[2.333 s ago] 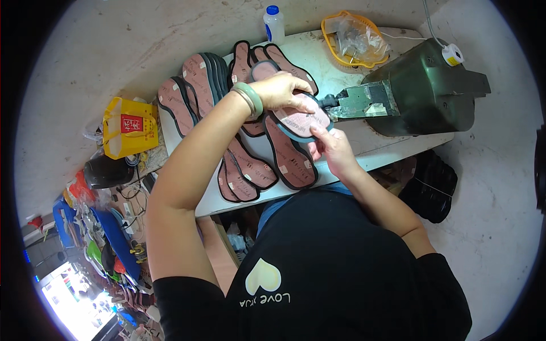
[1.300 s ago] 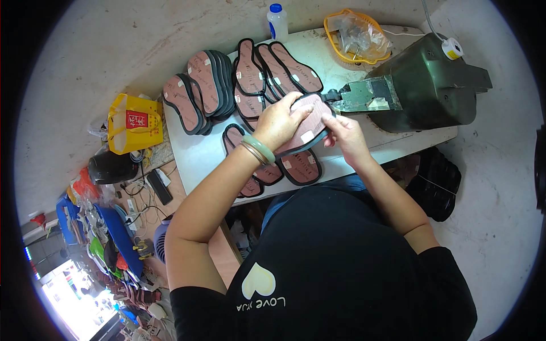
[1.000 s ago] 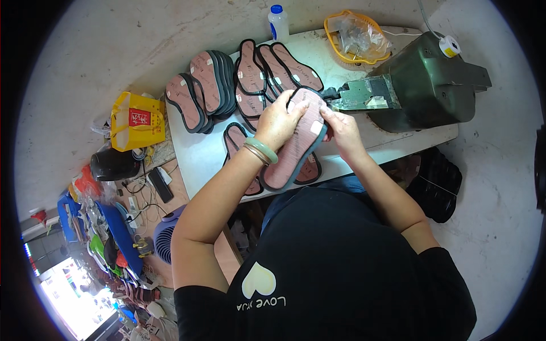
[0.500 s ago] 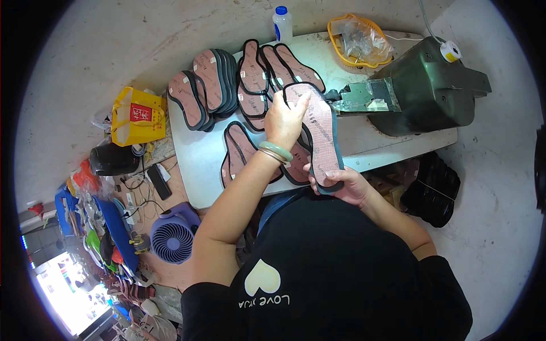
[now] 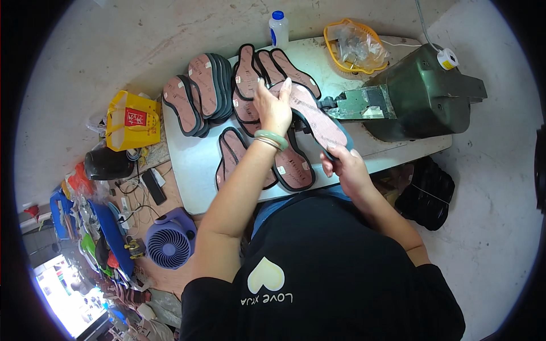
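Observation:
I hold a long pink shoe sole with a dark rim (image 5: 314, 115) above the table, between both hands. My left hand (image 5: 273, 107), with a green bangle on the wrist, grips its far end. Its near end is pinched by my right hand (image 5: 343, 165). The sole hangs tilted, just left of the green machine (image 5: 421, 94) and its metal nose (image 5: 358, 104). Under it lie more soles (image 5: 291, 166) on the white table (image 5: 193, 165).
Stacks of similar soles (image 5: 202, 91) lie fanned at the table's far left. A white bottle with a blue cap (image 5: 278, 28) and a yellow basket (image 5: 351, 43) stand at the back. A yellow bag (image 5: 132, 120), a purple fan (image 5: 169, 245) and clutter sit on the floor at left.
The sole was pressed at the machine's nose with both hands; I have pulled it away, turned it lengthwise and lifted it, my right hand sliding to its near end.

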